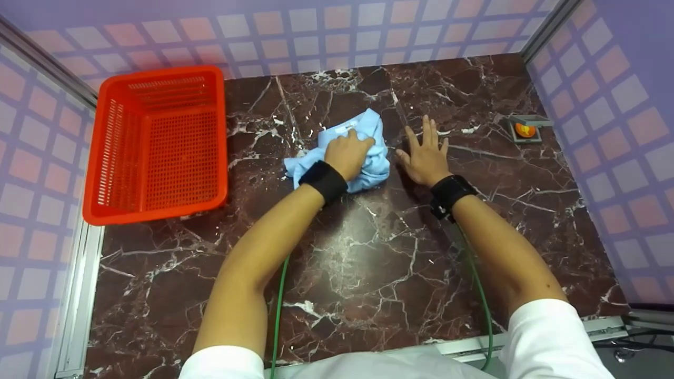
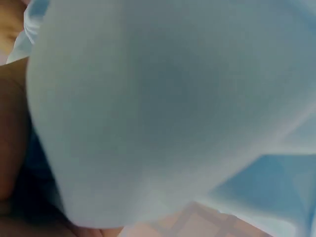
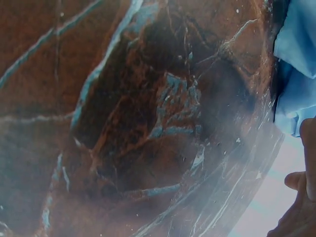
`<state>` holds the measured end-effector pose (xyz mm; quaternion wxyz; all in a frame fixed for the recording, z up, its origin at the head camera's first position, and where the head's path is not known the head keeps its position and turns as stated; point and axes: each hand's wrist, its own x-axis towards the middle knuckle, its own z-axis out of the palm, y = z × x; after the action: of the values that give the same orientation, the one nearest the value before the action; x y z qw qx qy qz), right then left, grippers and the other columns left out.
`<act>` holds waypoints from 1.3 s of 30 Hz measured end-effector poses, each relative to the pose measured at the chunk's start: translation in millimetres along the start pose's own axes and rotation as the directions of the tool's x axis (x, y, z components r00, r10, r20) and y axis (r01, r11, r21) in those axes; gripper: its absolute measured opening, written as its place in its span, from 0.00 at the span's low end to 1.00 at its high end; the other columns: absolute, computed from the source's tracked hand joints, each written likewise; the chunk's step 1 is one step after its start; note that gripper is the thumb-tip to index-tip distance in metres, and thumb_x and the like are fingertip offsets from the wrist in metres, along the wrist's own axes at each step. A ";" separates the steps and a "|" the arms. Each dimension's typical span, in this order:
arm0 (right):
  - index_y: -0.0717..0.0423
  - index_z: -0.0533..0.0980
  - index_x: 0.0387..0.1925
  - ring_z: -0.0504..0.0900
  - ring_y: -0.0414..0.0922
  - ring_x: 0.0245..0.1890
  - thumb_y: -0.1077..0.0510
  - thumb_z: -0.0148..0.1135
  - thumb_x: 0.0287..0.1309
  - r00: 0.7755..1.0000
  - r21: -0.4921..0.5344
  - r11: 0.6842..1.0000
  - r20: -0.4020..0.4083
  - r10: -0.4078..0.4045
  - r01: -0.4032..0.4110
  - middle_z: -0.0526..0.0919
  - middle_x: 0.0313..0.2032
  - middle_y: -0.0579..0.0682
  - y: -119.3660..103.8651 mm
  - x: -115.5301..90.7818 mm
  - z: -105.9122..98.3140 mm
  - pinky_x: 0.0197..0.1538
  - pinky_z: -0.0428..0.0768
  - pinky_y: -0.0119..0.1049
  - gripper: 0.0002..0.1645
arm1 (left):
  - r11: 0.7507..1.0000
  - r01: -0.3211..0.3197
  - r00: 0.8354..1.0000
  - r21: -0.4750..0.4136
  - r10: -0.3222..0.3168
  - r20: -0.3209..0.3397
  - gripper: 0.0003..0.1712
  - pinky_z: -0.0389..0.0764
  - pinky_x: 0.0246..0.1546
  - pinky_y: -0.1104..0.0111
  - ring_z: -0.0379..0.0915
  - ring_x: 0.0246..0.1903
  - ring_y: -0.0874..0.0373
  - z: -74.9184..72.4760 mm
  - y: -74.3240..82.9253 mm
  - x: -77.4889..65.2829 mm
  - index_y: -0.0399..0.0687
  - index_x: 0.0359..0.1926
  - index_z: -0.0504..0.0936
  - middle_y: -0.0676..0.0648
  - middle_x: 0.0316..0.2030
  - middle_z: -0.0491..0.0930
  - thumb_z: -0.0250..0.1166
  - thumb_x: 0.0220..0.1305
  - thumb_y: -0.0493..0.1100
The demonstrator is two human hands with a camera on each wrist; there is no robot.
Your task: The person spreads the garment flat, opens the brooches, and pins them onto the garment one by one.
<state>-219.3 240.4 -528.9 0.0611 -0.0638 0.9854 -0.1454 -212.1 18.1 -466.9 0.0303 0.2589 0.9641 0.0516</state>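
Your left hand (image 1: pixel 348 155) grips the crumpled blue cloth (image 1: pixel 376 162) on the marbled table (image 1: pixel 368 247), right of the red basket (image 1: pixel 181 158). Your right hand (image 1: pixel 425 160) is beside the cloth — fingers spread, unclenched.

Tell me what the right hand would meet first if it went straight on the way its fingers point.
Probably the checked back wall: only marble-patterned tabletop shows between it and the right hand, though the hand's exact height is hard to judge.

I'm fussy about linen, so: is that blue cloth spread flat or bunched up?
Bunched up: the blue cloth shows creases and uneven folds around the left hand.
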 end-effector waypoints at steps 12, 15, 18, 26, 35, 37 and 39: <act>0.52 0.52 0.79 0.30 0.59 0.78 0.41 0.46 0.75 1.000 0.020 1.000 -0.015 -0.023 0.023 0.32 0.79 0.62 -2.7 4.0 -2.7 0.70 0.39 0.70 0.40 | 0.963 0.082 0.981 -0.258 -0.033 0.190 0.61 0.75 0.55 0.41 0.68 0.62 0.31 -31.8 -35.7 -18.6 0.60 0.81 0.41 0.32 0.73 0.59 0.59 0.58 0.78; 0.54 0.52 0.79 0.31 0.60 0.78 0.42 0.46 0.76 0.999 0.015 0.999 -0.016 -0.029 0.029 0.33 0.79 0.63 -2.7 6.1 -5.7 0.71 0.40 0.69 0.39 | 0.946 0.162 0.983 -0.281 -0.129 0.133 0.47 0.75 0.56 0.43 0.70 0.61 0.33 -38.7 -54.7 -20.9 0.53 0.80 0.50 0.33 0.70 0.66 0.51 0.71 0.69; 0.55 0.51 0.79 0.33 0.60 0.78 0.44 0.46 0.76 0.999 0.012 0.999 -0.003 -0.037 0.037 0.35 0.79 0.64 -4.6 10.6 -7.5 0.71 0.39 0.68 0.39 | 0.918 0.249 0.968 -0.308 -0.228 0.103 0.33 0.74 0.58 0.46 0.72 0.60 0.36 -36.4 -70.2 -22.4 0.47 0.76 0.61 0.35 0.66 0.71 0.51 0.77 0.54; 0.60 0.54 0.77 0.46 0.61 0.77 0.48 0.48 0.76 0.995 0.120 0.988 -0.040 -0.089 0.093 0.52 0.76 0.65 -16.8 33.6 -6.8 0.72 0.47 0.65 0.37 | 0.881 0.312 0.950 -0.355 -0.285 0.127 0.24 0.72 0.61 0.52 0.74 0.58 0.38 -16.6 -70.2 -15.3 0.32 0.60 0.77 0.33 0.56 0.80 0.51 0.76 0.47; 0.65 0.65 0.71 0.58 0.63 0.73 0.64 0.46 0.67 0.949 0.264 0.912 -0.061 -0.308 0.313 0.61 0.72 0.68 -35.8 38.3 7.4 0.73 0.56 0.55 0.32 | 0.924 0.236 0.968 -0.301 -0.198 0.153 0.33 0.68 0.63 0.49 0.69 0.62 0.36 15.8 -50.9 -4.1 0.33 0.65 0.74 0.32 0.60 0.76 0.45 0.79 0.56; 0.64 0.67 0.70 0.58 0.64 0.72 0.64 0.49 0.64 0.936 0.274 0.896 -0.064 -0.347 0.351 0.61 0.71 0.69 -37.4 39.0 8.5 0.74 0.55 0.53 0.32 | 0.924 0.249 0.960 -0.291 -0.197 0.199 0.35 0.64 0.66 0.49 0.64 0.66 0.37 20.3 -52.8 -3.4 0.38 0.72 0.67 0.34 0.65 0.71 0.41 0.80 0.58; 0.64 0.69 0.69 0.58 0.66 0.72 0.63 0.51 0.63 0.928 0.251 0.894 -0.054 -0.370 0.371 0.60 0.72 0.70 -37.2 39.5 8.6 0.74 0.55 0.54 0.32 | 0.920 0.263 0.950 -0.291 -0.194 0.246 0.36 0.60 0.69 0.48 0.59 0.69 0.37 22.8 -56.6 -3.8 0.42 0.76 0.61 0.36 0.70 0.66 0.39 0.80 0.61</act>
<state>-253.0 197.0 -530.2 0.0375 -0.2414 0.9281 -0.2810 -235.0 -30.7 -495.9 0.1807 0.1395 0.9576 0.1757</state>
